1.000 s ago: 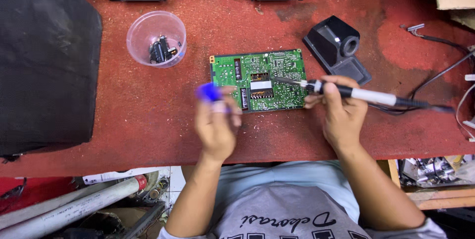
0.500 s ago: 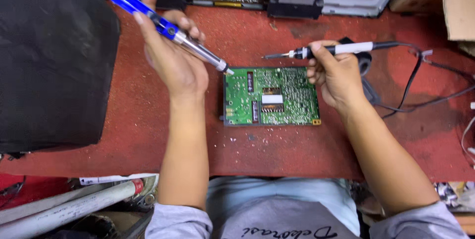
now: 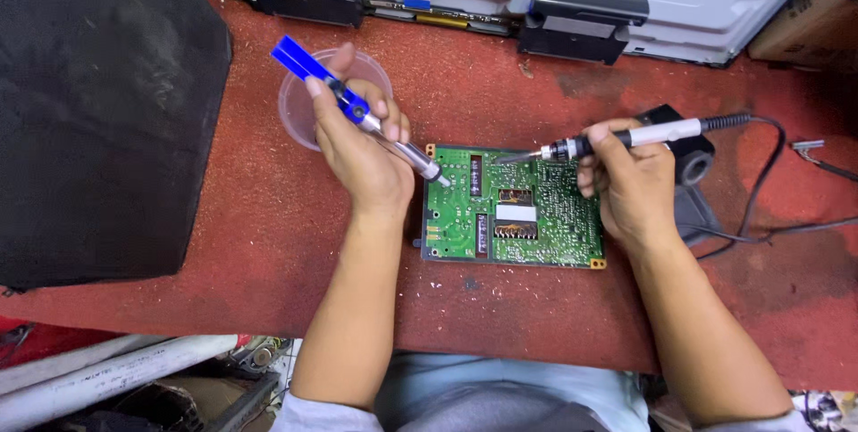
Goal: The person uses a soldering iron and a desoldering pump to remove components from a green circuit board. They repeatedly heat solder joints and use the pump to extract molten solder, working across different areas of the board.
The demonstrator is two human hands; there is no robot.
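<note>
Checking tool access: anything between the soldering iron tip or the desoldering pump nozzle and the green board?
Nothing visible. The right hand holds the soldering iron, tip over the circuit board upper edge. The left hand angles the desoldering pump nozzle at its upper left corner. The plastic cup sits behind, off the board.

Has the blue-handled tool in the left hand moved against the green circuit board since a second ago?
Yes. The blue-handled tool swung from the green circuit board's near-left edge to its upper-left corner.

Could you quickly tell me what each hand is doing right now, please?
Left hand: closed around a blue desoldering pump, its tip at the green circuit board.
Right hand: closed around a soldering iron, tip over the board.
</note>
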